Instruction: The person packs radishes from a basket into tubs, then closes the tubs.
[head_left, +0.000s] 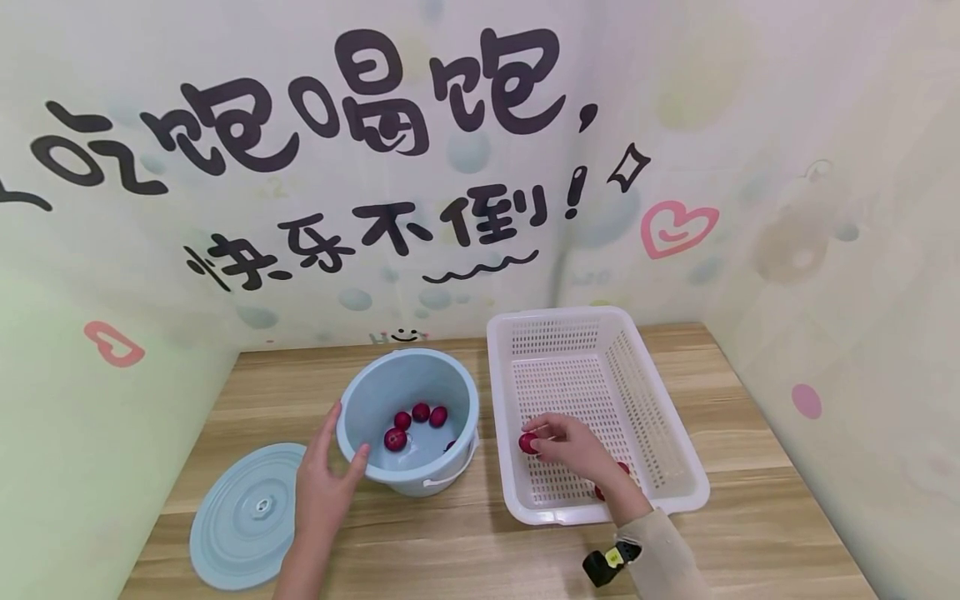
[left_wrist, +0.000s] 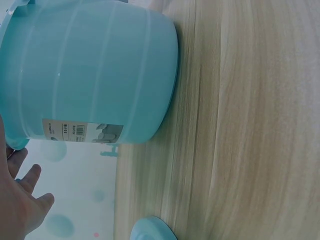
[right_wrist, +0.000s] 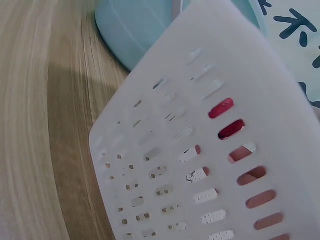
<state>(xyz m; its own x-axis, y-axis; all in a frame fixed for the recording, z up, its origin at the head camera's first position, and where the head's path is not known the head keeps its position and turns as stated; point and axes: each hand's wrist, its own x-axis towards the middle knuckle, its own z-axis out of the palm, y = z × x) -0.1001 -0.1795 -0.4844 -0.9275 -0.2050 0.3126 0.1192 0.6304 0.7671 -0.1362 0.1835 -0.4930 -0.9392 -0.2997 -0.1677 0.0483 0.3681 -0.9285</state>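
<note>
My right hand pinches a small round dark-red fruit inside the white perforated basket; its exact kind is unclear. More red fruit lies on the basket floor, partly hidden by the right forearm. To the left stands a light-blue bucket with several of the same fruits at its bottom. My left hand is at the bucket's left rim, its fingers extended and spread. Through the basket's slots, the right wrist view shows red fruit and parts of the fingers.
A round blue lid lies flat on the wooden table, left of the bucket. The bucket's white handle hangs down at its right front. A printed wall rises behind the table. A black device is on the right wrist.
</note>
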